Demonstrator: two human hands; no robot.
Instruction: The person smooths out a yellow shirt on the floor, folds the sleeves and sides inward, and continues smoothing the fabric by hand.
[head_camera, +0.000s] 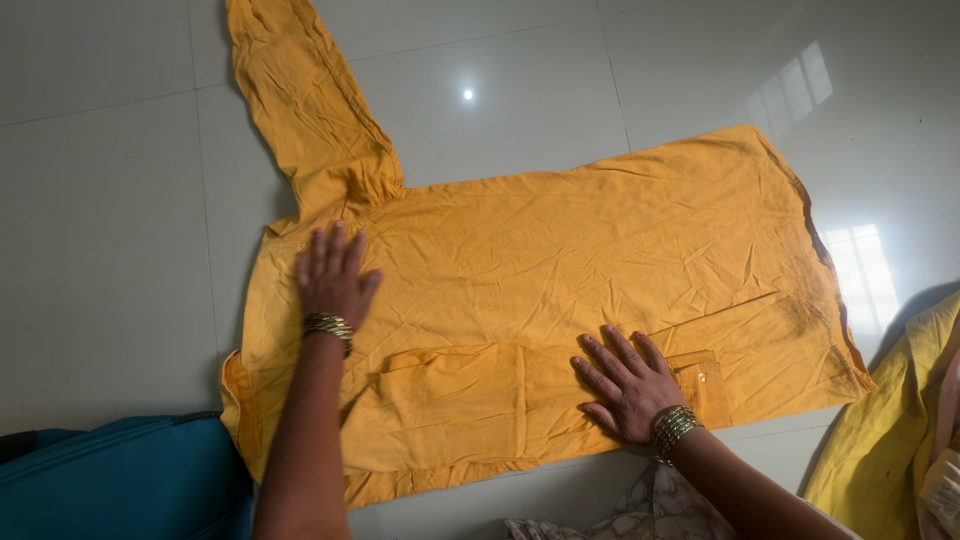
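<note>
An orange-yellow shirt (560, 260) lies flat on the glossy grey tiled floor (110, 260). One sleeve (305, 100) stretches toward the far left; the other sleeve (480, 395) is folded across the near part of the body. My left hand (335, 275) presses flat on the shirt near the shoulder, fingers spread, with bangles on the wrist. My right hand (625, 385) rests palm-down on the folded sleeve near its buttoned cuff (700, 385), also with bangles on the wrist.
A teal cloth (120, 480) lies at the near left corner. A yellow garment (890, 440) lies at the right edge. A pale patterned fabric (620, 515) shows at the bottom, beside my right arm.
</note>
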